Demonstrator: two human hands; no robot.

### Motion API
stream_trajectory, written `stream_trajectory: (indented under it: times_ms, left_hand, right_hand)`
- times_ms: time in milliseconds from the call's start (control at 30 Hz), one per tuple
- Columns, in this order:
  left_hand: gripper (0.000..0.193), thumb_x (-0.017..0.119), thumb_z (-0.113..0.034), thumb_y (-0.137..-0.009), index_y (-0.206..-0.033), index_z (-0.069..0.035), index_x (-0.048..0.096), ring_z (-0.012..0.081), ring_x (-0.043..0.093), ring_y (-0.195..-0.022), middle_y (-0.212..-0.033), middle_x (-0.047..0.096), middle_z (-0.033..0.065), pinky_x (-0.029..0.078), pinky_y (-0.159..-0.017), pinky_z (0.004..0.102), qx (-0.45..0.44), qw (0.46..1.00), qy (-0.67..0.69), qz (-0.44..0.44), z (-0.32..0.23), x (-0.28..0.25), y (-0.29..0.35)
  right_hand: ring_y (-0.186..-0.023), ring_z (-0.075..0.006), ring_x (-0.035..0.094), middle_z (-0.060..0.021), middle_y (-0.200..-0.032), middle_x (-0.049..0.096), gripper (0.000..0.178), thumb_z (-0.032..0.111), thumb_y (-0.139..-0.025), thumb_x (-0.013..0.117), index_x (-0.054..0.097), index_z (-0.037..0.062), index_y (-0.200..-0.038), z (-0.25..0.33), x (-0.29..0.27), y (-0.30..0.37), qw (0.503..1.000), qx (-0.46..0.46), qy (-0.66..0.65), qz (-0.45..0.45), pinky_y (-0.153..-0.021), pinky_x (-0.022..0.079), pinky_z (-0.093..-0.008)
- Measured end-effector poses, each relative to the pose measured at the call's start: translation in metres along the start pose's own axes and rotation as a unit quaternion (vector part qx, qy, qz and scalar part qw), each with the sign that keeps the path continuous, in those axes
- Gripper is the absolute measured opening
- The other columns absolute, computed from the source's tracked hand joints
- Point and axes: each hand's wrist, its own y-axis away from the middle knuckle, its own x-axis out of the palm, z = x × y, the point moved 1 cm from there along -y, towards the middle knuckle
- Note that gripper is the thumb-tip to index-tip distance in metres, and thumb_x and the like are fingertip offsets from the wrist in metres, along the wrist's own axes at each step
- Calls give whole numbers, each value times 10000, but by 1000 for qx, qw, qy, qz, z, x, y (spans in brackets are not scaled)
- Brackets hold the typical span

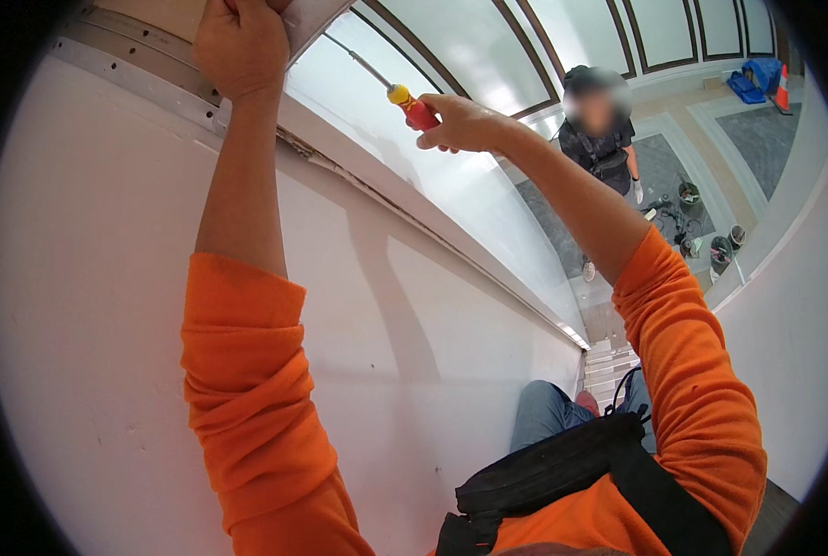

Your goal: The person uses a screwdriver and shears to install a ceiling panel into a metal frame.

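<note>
My right hand [470, 123] is wrapped round the red and yellow handle of a screwdriver [400, 95]. Its thin metal shaft points up and left, the tip near the edge of a pale panel [314, 26]. Up at the top left, my left hand [241, 51] is closed against that panel's edge; its fingertips are cut off by the frame, so what they grip is hidden. Below and beside the left hand runs a metal strip [140, 57] with several small holes, fixed along the top of a white wall [136, 306].
A white ledge [433, 218] slopes down to the right. Far below stands a person in dark clothes [599, 139], near buckets [720, 250] and tools on the floor. An orange cone [782, 93] and blue bags [752, 82] lie beyond. A black bag [553, 463] is strapped across me.
</note>
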Motion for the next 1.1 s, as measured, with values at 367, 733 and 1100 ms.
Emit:
stream_trajectory:
  times_ms: [367,733,1100]
  left_hand:
    - [452,584,-465,-1020,-803,-70,619,76,464,-582,-645,509,-36,384,-527,266,40,998,-35,-17,-6,1,-1]
    - [452,574,-469,-1022,-838,-61,633,77,454,-605,-655,489,-46,375,-544,267,26,999,-28,-15,-8,3,-4]
    - [457,562,-479,-1026,-864,-61,650,80,460,-607,-662,493,-38,373,-543,264,-16,994,107,-9,-12,1,-3]
  right_hand:
    - [-838,-223,675,-150,-949,677,455,238,-874,799,558,28,-1198,-2,0,4,996,-37,60,-57,-738,543,-403]
    - [-862,-204,665,-112,-994,671,478,182,-875,774,548,31,-1268,1,-2,5,989,-24,115,-94,-700,559,-334]
    - [-900,-289,677,-144,-998,689,591,326,-865,777,504,47,-1309,14,0,7,986,-20,134,-95,-804,528,-406]
